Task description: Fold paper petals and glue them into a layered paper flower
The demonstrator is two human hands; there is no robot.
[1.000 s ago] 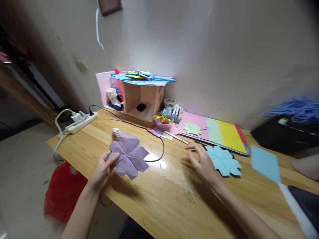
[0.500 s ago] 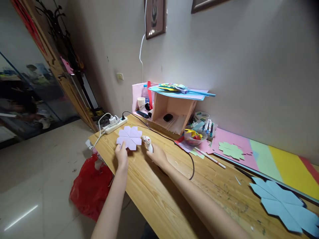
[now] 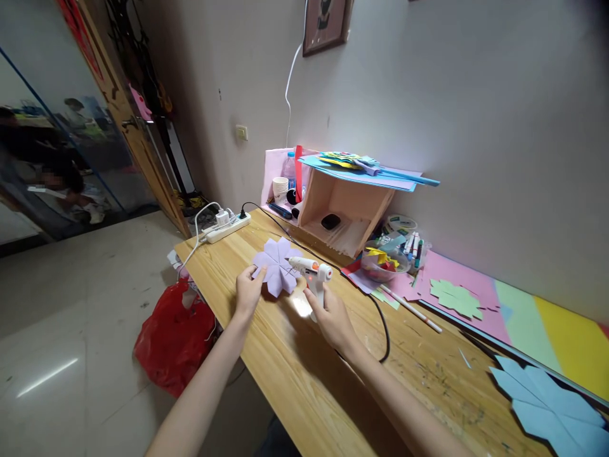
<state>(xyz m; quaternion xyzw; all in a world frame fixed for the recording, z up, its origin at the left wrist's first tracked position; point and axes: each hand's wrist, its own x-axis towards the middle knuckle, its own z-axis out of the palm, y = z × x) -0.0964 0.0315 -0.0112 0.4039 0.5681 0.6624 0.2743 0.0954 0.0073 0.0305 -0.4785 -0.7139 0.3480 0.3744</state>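
The left hand (image 3: pixel 248 293) pinches the purple paper flower (image 3: pixel 276 273) by its edge at seven o'clock, tipping it up off the table (image 3: pixel 304 381) so it faces the glue gun (image 3: pixel 311 271), which the right hand (image 3: pixel 333 317) grips tight, tip pointing to nine o'clock.

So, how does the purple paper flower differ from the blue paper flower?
The purple paper flower is lilac; the blue paper flower is light blue. The purple one is held at its edge by the left hand, beside the glue gun; the blue one lies flat on the table, untouched. Both are folded, with notched petals.
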